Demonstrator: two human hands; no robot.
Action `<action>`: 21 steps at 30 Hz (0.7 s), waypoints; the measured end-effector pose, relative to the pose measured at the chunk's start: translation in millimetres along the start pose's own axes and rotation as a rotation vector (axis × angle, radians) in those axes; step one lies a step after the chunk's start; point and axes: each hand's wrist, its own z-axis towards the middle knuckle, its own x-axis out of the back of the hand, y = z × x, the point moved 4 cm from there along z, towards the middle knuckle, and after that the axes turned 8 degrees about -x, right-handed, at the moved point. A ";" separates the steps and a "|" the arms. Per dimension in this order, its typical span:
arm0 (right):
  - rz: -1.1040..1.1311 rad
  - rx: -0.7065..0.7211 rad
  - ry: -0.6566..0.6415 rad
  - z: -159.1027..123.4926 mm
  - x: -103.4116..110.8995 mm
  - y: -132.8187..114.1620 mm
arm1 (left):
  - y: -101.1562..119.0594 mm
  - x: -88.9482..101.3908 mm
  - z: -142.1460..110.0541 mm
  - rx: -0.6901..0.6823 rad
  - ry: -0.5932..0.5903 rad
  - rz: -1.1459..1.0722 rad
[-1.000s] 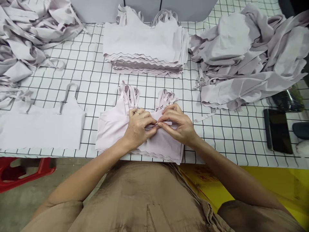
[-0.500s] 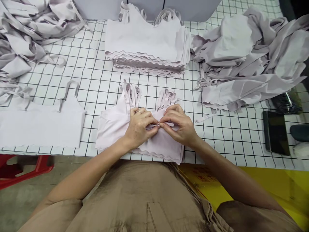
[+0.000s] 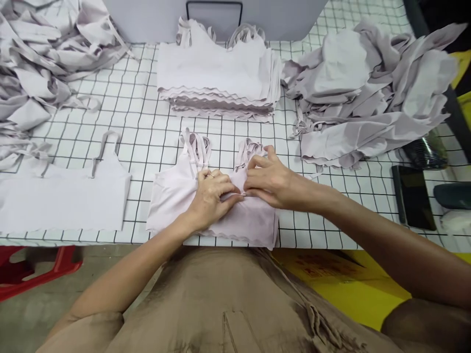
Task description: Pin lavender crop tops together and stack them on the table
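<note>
In the head view, a small stack of pale pink strappy tops (image 3: 253,225) lies at the table's front edge, its looped straps (image 3: 198,149) pointing away from me. My left hand (image 3: 215,198) rests on the upper top, thumb and forefinger pinched on a thin strap. Opposite it, my right hand (image 3: 270,179) pinches the same strap, fingertips almost touching the left ones. The hands cover most of this strap, and its small fitting cannot be made out. A single top (image 3: 66,201) is spread flat to the left.
Farther back stands a taller stack of tops (image 3: 217,68) before a grey box (image 3: 275,19). Loose garments are heaped at the left (image 3: 40,59) and right (image 3: 368,93). A black phone (image 3: 414,196) lies at the right; a red stool (image 3: 62,264) is below the table's left edge.
My right hand has turned, its wrist and forearm swinging up and outward to the right. The strap end seen beneath it earlier is now hidden. My left hand keeps its place on the top.
</note>
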 end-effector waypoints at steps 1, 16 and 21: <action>0.025 -0.027 -0.026 3.2 7.5 7.9 | 0.7 0.8 1.6 0.013 -0.044 -0.019; 0.087 -0.387 0.029 53.5 55.8 75.6 | -5.5 0.2 15.5 0.044 -0.155 0.100; 0.183 -0.435 0.325 6.7 32.2 38.5 | 10.6 31.7 -29.9 -0.226 0.248 0.361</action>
